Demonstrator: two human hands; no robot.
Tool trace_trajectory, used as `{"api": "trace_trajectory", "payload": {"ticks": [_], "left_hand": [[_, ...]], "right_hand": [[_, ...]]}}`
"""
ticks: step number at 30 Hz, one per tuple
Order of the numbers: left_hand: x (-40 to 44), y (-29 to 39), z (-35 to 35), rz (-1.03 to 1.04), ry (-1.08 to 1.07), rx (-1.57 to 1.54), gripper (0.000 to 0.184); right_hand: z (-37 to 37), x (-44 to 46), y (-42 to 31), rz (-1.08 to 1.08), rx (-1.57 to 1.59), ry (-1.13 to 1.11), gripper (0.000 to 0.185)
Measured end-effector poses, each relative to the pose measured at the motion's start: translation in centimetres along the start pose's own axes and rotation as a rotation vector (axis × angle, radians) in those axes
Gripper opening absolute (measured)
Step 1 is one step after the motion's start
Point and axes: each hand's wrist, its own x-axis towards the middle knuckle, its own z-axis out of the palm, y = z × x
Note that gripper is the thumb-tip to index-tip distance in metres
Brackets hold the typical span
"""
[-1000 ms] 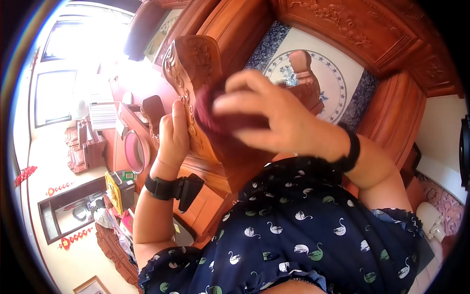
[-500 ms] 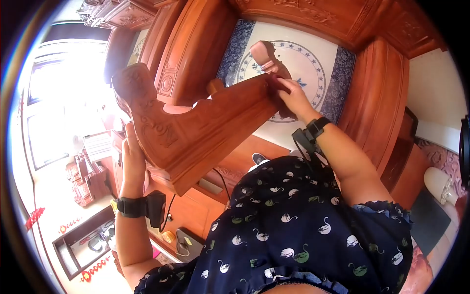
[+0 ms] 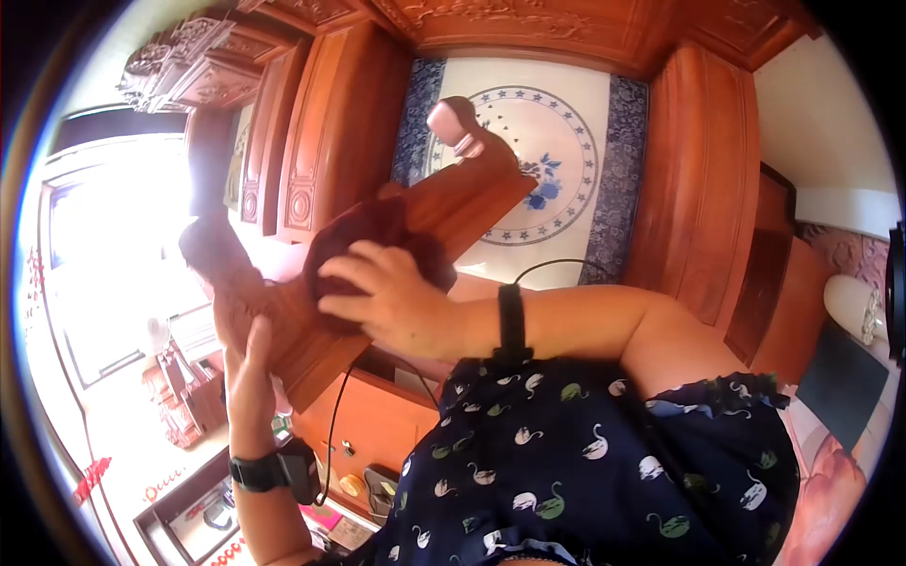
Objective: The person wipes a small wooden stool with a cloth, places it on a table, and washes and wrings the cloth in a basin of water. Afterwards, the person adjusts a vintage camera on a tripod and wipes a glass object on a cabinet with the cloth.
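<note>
A carved reddish-brown wooden piece (image 3: 477, 203), with a curled foot at each end, is held up at a slant in front of me. My left hand (image 3: 247, 382) grips its lower left end, thumb on the carved face and the other fingers mostly hidden behind. A dark red cloth (image 3: 363, 226) lies bunched on the middle of the piece. My right hand (image 3: 401, 302) holds the cloth against the wood, its fingers somewhat spread over it. The far upper end of the piece is free of both hands.
Behind the piece is a round patterned panel (image 3: 566, 123) in white and blue, framed by wooden cabinetry (image 3: 703, 179). A bright window (image 3: 113, 255) is at left. Below are a wooden drawer front (image 3: 377, 424) and a thin black cable (image 3: 335, 424).
My right hand has moved with the cloth from the far end down and left to the middle of the wooden piece. The piece has shifted slightly left and down in view.
</note>
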Motion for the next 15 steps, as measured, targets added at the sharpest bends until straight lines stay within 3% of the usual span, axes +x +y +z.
{"api": "trace_trajectory", "payload": {"ticks": [1,2,5,8,11,13,15], "left_hand": [[0.6,-1.1,-0.9,0.084,-0.033,0.134,0.054],[0.7,-2.0,-1.3,-0.035,0.084,0.04,0.053],[0.7,-2.4,-2.2,-0.064,0.139,-0.084,0.051],[0.4,-3.7,-3.5,-0.065,0.168,0.008,0.05],[0.3,-3.9,-3.9,-0.142,0.216,-0.02,0.051],[0.6,-4.4,-4.6,-0.134,0.212,-0.017,0.052],[0.9,-4.1,-5.0,-0.165,0.204,-0.021,0.052]], "right_hand": [[0.6,0.1,-0.2,-0.022,-0.015,0.016,0.029],[1.0,0.0,-0.3,-0.055,-0.019,-0.009,0.027],[0.8,0.2,-0.2,-0.089,0.002,-0.085,0.025],[0.7,-0.4,3.6,-0.173,0.115,-0.159,0.024],[-1.7,-2.8,9.5,0.012,0.013,-0.186,0.037],[-3.5,-6.1,15.2,0.182,-0.029,-0.085,0.043],[-5.4,-6.9,18.1,0.397,-0.029,-0.006,0.037]]}}
